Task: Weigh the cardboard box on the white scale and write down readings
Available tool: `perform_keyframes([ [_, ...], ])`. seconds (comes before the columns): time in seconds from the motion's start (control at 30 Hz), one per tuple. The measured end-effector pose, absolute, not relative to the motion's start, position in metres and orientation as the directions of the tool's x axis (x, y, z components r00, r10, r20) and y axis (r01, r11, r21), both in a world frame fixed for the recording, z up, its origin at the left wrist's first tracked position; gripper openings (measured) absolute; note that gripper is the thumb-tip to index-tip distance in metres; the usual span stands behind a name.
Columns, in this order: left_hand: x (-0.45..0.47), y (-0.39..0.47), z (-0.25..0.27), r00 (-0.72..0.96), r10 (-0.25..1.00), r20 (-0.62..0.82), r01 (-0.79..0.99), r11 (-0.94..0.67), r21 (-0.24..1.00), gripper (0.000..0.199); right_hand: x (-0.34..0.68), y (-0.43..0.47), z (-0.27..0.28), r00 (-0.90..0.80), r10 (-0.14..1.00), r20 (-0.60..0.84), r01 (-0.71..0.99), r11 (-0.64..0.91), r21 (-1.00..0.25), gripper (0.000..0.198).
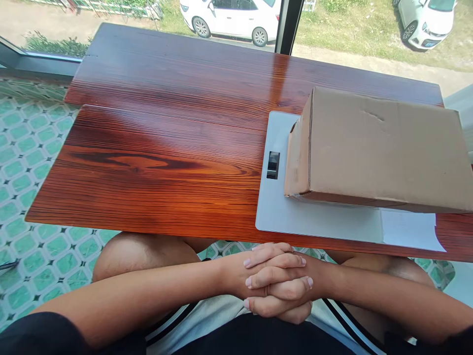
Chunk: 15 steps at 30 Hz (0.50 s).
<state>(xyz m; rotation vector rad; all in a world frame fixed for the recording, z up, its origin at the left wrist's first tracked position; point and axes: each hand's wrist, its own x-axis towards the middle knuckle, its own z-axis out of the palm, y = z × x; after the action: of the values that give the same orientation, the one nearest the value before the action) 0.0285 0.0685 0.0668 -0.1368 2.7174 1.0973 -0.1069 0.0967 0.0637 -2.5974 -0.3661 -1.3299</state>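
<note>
My left hand [238, 276] and my right hand [313, 268] are clasped together above my lap, just below the table's near edge. Their fingers are interlaced and curled over each other, with no object showing between them; the palms are hidden. Beyond them, to the right, a closed brown cardboard box [384, 148] lies on a flat white scale [318, 217] with a small dark display [273, 165]. Neither hand touches the box or the scale.
The scale rests on a glossy reddish-brown wooden table [148, 187]. A white sheet of paper [410, 229] lies by the scale's right end and overlaps the near edge. My knees are under the table. Behind it, a window frame [288, 24] borders the view of two parked cars.
</note>
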Motion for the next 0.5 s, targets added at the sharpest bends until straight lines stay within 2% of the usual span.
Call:
perform_keyframes([
  [0.1, 0.014, 0.059, 0.064, -0.973, 0.089, -0.213, -0.081, 0.732, 0.677, 0.029, -0.110, 0.094, 0.066, 0.615, 0.152, 0.773, 0.318, -0.946, -0.067, 0.068],
  [0.17, 0.003, 0.053, 0.064, -0.960, 0.141, -0.242, -0.060, 0.739, 0.671, 0.035, -0.111, 0.093, 0.066, 0.614, 0.141, 0.777, 0.315, -0.946, -0.077, 0.071],
  [0.3, -0.015, 0.045, 0.064, -0.912, 0.223, -0.344, -0.066, 0.747, 0.662, 0.043, -0.111, 0.093, 0.066, 0.638, 0.133, 0.759, 0.311, -0.946, -0.095, 0.070],
  [0.5, -0.026, 0.040, 0.063, -0.835, 0.324, -0.444, -0.109, 0.694, 0.711, 0.040, -0.111, 0.094, 0.066, 0.637, 0.101, 0.764, 0.298, -0.946, -0.123, 0.068],
])
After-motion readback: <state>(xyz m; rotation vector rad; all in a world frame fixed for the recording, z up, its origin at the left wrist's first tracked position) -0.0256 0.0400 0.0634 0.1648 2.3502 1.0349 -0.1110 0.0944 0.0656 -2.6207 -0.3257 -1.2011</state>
